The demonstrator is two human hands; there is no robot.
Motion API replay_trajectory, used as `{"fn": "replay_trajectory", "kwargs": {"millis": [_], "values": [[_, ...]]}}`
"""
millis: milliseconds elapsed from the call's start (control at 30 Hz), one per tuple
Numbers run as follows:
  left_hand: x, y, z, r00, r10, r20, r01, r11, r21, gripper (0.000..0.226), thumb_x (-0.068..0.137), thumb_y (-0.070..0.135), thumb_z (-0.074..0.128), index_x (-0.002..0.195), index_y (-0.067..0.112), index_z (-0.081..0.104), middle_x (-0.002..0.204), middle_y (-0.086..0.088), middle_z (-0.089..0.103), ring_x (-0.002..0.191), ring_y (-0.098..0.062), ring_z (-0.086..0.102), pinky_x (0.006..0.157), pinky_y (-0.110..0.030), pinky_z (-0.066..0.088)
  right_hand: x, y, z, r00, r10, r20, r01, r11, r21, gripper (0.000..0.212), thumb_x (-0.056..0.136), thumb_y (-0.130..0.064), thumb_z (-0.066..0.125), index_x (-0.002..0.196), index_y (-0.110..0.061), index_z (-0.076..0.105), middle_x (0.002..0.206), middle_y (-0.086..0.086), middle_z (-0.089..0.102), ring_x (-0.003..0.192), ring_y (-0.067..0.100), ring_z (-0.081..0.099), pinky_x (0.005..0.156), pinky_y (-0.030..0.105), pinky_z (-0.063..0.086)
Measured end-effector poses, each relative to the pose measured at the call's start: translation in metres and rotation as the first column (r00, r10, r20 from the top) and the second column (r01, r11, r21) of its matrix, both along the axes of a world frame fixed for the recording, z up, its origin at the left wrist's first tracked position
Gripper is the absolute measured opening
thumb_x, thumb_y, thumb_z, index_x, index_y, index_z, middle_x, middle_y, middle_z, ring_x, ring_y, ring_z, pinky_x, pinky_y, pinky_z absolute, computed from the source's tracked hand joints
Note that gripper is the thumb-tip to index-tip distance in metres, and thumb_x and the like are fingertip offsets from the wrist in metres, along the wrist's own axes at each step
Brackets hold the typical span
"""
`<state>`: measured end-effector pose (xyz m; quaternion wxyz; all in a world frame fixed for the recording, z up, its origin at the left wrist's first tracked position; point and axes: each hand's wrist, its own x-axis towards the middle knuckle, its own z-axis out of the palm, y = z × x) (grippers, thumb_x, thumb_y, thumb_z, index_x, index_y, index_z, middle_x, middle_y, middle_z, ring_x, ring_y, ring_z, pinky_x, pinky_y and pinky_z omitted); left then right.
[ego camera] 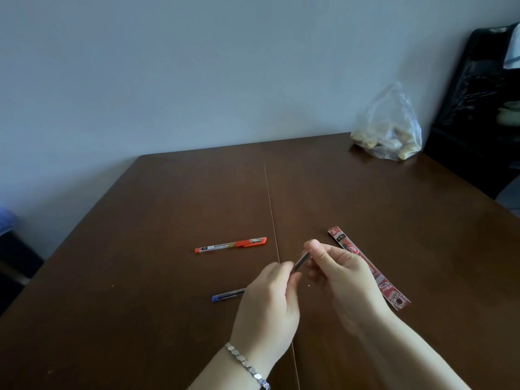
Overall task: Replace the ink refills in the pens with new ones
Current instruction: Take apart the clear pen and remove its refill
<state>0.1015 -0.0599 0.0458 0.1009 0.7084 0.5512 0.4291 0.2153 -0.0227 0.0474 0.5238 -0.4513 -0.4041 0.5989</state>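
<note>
Both hands meet above the brown table, pinching one slim dark pen piece between them: the left hand grips its lower end, the right hand its upper end. An orange-capped clear pen lies to the left, a blue-ended pen sits partly behind the left hand, and a red refill packet lies under the right hand
</note>
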Motion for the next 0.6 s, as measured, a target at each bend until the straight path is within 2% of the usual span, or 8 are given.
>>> {"fn": "replay_trajectory", "kwargs": {"millis": [67, 233, 300, 367, 433, 467, 533, 600], "values": [[0.004, 0.002, 0.004, 0.999, -0.012, 0.043, 0.014, 0.999, -0.042, 0.017, 0.090, 0.020, 0.048, 0.096, 0.015, 0.063, 0.077, 0.005, 0.062, 0.069, -0.006, 0.057, 0.057, -0.006, 0.041, 0.001, 0.000, 0.002, 0.999, -0.041, -0.023, 0.042, 0.998, 0.040, 0.030, 0.060, -0.045, 0.064, 0.064, -0.017, 0.073, 0.051, -0.005, 0.062, 0.052, 0.005, 0.055, 0.059, 0.018, 0.051], [0.005, 0.014, 0.017, 0.939, -0.141, 0.313, 0.251, 0.903, -0.347, 0.023, 0.090, 0.021, 0.048, 0.077, 0.010, 0.064, 0.050, 0.010, 0.047, 0.046, -0.007, 0.046, 0.043, -0.016, 0.034, 0.007, -0.002, 0.011, 0.996, -0.078, -0.031, 0.080, 0.992, 0.095, 0.030, 0.064, -0.042, 0.059, 0.060, -0.013, 0.067, 0.050, -0.002, 0.058, 0.048, 0.006, 0.051, 0.049, 0.018, 0.046], [0.002, 0.018, 0.023, 0.803, -0.130, 0.581, 0.449, 0.772, -0.449, 0.026, 0.090, 0.016, 0.048, 0.071, 0.007, 0.062, 0.046, 0.011, 0.042, 0.038, -0.005, 0.033, 0.037, -0.016, 0.027, 0.010, -0.004, 0.016, 0.998, -0.058, -0.037, 0.062, 0.993, 0.104, 0.030, 0.067, -0.039, 0.057, 0.061, -0.011, 0.064, 0.049, -0.001, 0.054, 0.048, 0.013, 0.048, 0.050, 0.023, 0.045], [-0.002, 0.019, 0.029, 0.571, -0.053, 0.819, 0.670, 0.607, -0.428, 0.024, 0.087, 0.017, 0.052, 0.067, 0.013, 0.064, 0.046, 0.009, 0.043, 0.038, -0.002, 0.029, 0.033, -0.012, 0.024, 0.012, -0.005, 0.021, 0.998, 0.001, -0.067, 0.008, 0.992, 0.128, 0.031, 0.070, -0.037, 0.055, 0.066, -0.006, 0.061, 0.049, -0.001, 0.053, 0.046, 0.016, 0.046, 0.049, 0.024, 0.044], [-0.006, 0.018, 0.031, 0.376, 0.007, 0.927, 0.815, 0.474, -0.334, 0.019, 0.082, 0.022, 0.055, 0.068, 0.014, 0.065, 0.047, 0.010, 0.045, 0.038, 0.000, 0.031, 0.032, -0.010, 0.025, 0.013, -0.008, 0.026, 0.990, 0.078, -0.118, -0.058, 0.984, 0.170, 0.031, 0.072, -0.033, 0.054, 0.069, -0.003, 0.058, 0.049, -0.003, 0.056, 0.043, 0.011, 0.047, 0.046, 0.020, 0.044], [-0.007, 0.017, 0.030, 0.323, 0.021, 0.946, 0.849, 0.434, -0.300, 0.019, 0.082, 0.023, 0.054, 0.070, 0.014, 0.065, 0.047, 0.010, 0.046, 0.038, 0.001, 0.032, 0.032, -0.009, 0.026, 0.014, -0.008, 0.027, 0.982, 0.120, -0.147, -0.091, 0.978, 0.186, 0.030, 0.073, -0.031, 0.053, 0.071, -0.001, 0.057, 0.050, -0.004, 0.057, 0.042, 0.010, 0.047, 0.046, 0.019, 0.045], [-0.009, 0.016, 0.030, 0.356, 0.023, 0.934, 0.837, 0.436, -0.330, 0.021, 0.085, 0.021, 0.051, 0.070, 0.013, 0.065, 0.048, 0.010, 0.046, 0.038, 0.000, 0.032, 0.032, -0.010, 0.027, 0.015, -0.008, 0.027, 0.956, 0.189, -0.222, -0.151, 0.972, 0.177, 0.027, 0.074, -0.028, 0.050, 0.074, -0.002, 0.057, 0.055, -0.003, 0.061, 0.043, 0.009, 0.048, 0.046, 0.018, 0.045], [-0.009, 0.016, 0.028, 0.604, -0.077, 0.793, 0.670, 0.588, -0.454, 0.026, 0.089, 0.018, 0.049, 0.068, 0.016, 0.064, 0.048, 0.010, 0.045, 0.039, -0.002, 0.032, 0.034, -0.011, 0.027, 0.015, -0.005, 0.022, 0.934, 0.197, -0.298, -0.171, 0.979, 0.113, 0.024, 0.074, -0.026, 0.050, 0.073, -0.007, 0.064, 0.062, -0.001, 0.066, 0.050, 0.010, 0.055, 0.050, 0.018, 0.049]]}}
